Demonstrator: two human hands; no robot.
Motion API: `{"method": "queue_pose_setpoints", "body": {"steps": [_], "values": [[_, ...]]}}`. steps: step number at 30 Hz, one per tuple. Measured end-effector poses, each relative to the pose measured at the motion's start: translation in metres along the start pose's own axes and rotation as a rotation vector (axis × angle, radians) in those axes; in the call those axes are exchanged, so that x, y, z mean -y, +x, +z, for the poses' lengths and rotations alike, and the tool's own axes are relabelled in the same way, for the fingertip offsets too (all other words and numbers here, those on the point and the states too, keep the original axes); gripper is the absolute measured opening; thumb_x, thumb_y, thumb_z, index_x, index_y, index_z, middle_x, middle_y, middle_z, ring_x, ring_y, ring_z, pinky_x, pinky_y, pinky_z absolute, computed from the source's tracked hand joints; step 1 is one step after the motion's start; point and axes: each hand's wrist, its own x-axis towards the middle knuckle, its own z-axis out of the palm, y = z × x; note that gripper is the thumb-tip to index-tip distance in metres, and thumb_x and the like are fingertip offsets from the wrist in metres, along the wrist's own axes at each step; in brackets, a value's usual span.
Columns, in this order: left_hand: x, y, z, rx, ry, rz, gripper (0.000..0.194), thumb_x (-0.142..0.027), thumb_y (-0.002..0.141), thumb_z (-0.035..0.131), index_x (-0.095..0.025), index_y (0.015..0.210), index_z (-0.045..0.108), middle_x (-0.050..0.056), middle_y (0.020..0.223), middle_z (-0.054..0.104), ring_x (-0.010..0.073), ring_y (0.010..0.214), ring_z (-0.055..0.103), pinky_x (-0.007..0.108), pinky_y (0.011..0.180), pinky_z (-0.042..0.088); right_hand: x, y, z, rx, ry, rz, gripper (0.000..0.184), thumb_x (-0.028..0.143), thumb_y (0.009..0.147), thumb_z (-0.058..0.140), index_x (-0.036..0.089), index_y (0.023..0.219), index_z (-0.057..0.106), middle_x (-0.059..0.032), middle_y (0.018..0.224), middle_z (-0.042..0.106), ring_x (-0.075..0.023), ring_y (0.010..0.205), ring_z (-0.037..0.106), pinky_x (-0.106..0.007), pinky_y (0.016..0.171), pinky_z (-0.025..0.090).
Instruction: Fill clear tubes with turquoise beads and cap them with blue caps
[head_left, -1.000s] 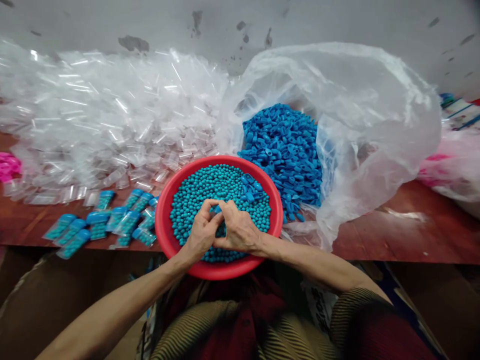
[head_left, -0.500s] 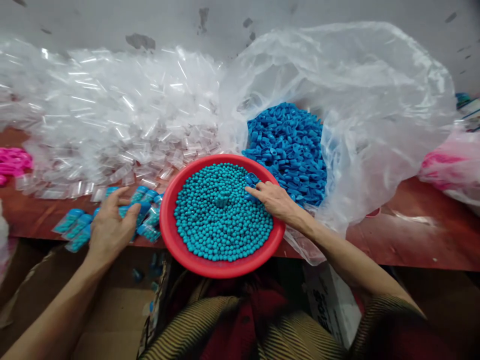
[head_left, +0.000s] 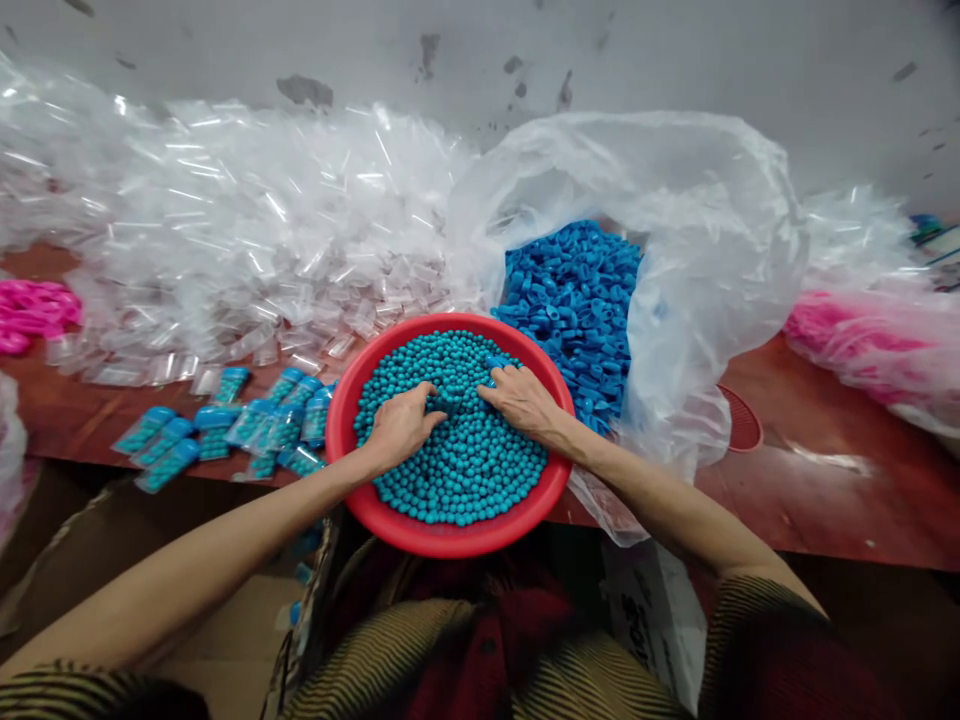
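A red bowl (head_left: 360, 395) full of small teal beads (head_left: 469, 470) rests at the table's near edge. Both my hands are inside it. My left hand (head_left: 397, 428) is curled, its fingertips closed on a small bead-filled tube (head_left: 448, 405) that stands in the beads. My right hand (head_left: 526, 400) lies just right of that tube. Its fingers are pressed together in a pinch at a blue cap, close to a few loose blue caps (head_left: 493, 362) on the beads.
Filled capped tubes (head_left: 225, 432) lie left of the bowl. A big heap of clear empty tubes (head_left: 225, 240) fills the back left. An open plastic bag (head_left: 705, 250) of blue caps (head_left: 574, 300) sits behind right. Pink parts (head_left: 34, 310) far left, pink bag (head_left: 877, 350) right.
My left hand has left the filled tubes beside the bowl and come back to the tube standing in the beads. My right hand has shifted from the loose caps toward that tube.
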Motion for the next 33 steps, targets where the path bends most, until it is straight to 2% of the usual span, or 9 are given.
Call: {"method": "queue_pose_setpoints", "body": {"steps": [5,9,13,16,20,23,25,30,33], "values": [[0.001,0.003,0.008,-0.039,-0.020,0.033,0.027,-0.033,0.081,0.057,-0.020,0.104,0.058,0.004,0.084,0.067,0.0229,0.083,0.063,0.030,0.071,0.043,0.008,-0.005,-0.004,-0.128,-0.042,0.006,0.029,0.012,0.093,0.031,0.014,0.092,0.060,-0.0140,0.095,0.059,-0.0259,0.091,0.051,-0.037,0.076,0.032],[0.001,0.005,0.015,-0.020,-0.001,0.150,0.030,-0.027,0.081,0.057,-0.019,0.110,0.060,0.007,0.097,0.065,0.0231,0.092,0.060,0.032,0.080,0.044,0.021,-0.014,0.001,-0.020,0.012,-0.023,0.031,0.011,0.094,0.027,0.014,0.098,0.058,-0.0104,0.084,0.061,-0.0220,0.075,0.055,-0.034,0.065,0.032],[0.002,0.008,0.018,-0.035,0.010,0.191,0.025,-0.029,0.080,0.060,-0.018,0.102,0.063,0.006,0.089,0.060,0.0213,0.084,0.058,0.033,0.077,0.044,0.028,-0.019,0.009,0.072,0.153,-0.044,0.028,0.029,0.097,0.035,0.014,0.111,0.054,-0.0096,0.089,0.065,-0.0218,0.078,0.059,-0.030,0.057,0.031],[0.004,0.009,0.019,-0.045,-0.034,0.265,0.024,-0.030,0.077,0.063,-0.017,0.097,0.062,0.005,0.086,0.057,0.0203,0.081,0.057,0.032,0.075,0.044,0.024,-0.020,0.007,0.087,0.306,0.014,0.027,0.031,0.097,0.037,0.015,0.112,0.053,-0.0082,0.089,0.067,-0.0205,0.079,0.062,-0.027,0.057,0.033],[0.007,0.012,0.022,0.006,-0.091,0.344,0.022,-0.026,0.074,0.065,-0.018,0.093,0.061,0.004,0.088,0.061,0.0212,0.087,0.056,0.034,0.080,0.044,0.020,-0.019,-0.002,-0.023,0.526,0.153,0.028,0.027,0.096,0.038,0.014,0.119,0.048,-0.0098,0.095,0.068,-0.0199,0.086,0.064,-0.027,0.069,0.040],[0.010,0.016,0.023,0.060,-0.130,0.352,0.020,-0.022,0.073,0.063,-0.018,0.093,0.063,0.003,0.086,0.063,0.0196,0.084,0.057,0.032,0.079,0.044,0.024,-0.017,-0.003,-0.037,0.620,0.094,0.025,0.024,0.095,0.042,0.015,0.117,0.050,-0.0109,0.106,0.067,-0.0196,0.097,0.063,-0.027,0.077,0.042],[0.011,0.017,0.021,0.079,-0.165,0.329,0.019,-0.021,0.074,0.061,-0.018,0.093,0.064,0.002,0.083,0.063,0.0180,0.081,0.057,0.031,0.078,0.044,0.027,-0.017,-0.004,0.007,0.584,0.050,0.022,0.024,0.094,0.043,0.016,0.113,0.052,-0.0103,0.103,0.067,-0.0199,0.096,0.063,-0.026,0.075,0.042],[0.008,0.013,0.012,0.052,-0.209,0.287,0.019,-0.032,0.075,0.061,-0.019,0.088,0.064,0.003,0.082,0.062,0.0193,0.082,0.057,0.033,0.080,0.043,0.020,-0.023,-0.012,0.107,0.410,0.133,0.021,0.027,0.094,0.042,0.016,0.104,0.056,-0.0102,0.091,0.069,-0.0215,0.084,0.066,-0.027,0.066,0.042],[0.005,0.007,0.008,0.064,-0.290,0.244,0.016,-0.031,0.078,0.055,-0.020,0.088,0.058,0.000,0.077,0.060,0.0173,0.075,0.055,0.031,0.075,0.043,0.014,-0.024,-0.014,0.015,0.514,0.158,0.022,0.028,0.093,0.044,0.016,0.108,0.057,-0.0102,0.097,0.069,-0.0209,0.089,0.065,-0.028,0.073,0.043]]}}
